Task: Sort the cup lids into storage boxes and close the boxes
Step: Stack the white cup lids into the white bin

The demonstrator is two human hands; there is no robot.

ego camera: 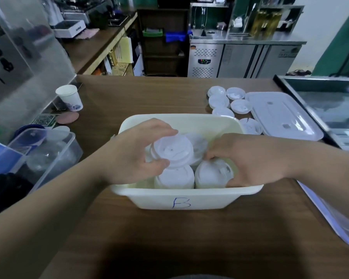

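Observation:
A cream storage box marked "B" sits in the middle of the wooden table, holding several stacks of white cup lids. My left hand reaches into it and grips a stack of white lids between thumb and fingers. My right hand is also inside the box, its fingers curled round another lid stack at the front right. Several loose white lids lie on the table behind the box. The flat translucent box lid lies to the right of them.
A clear box with clear lids stands at the left, with black lids in front of it. A paper cup and a round coaster are at the back left. A dark tray and another flat lid line the right edge.

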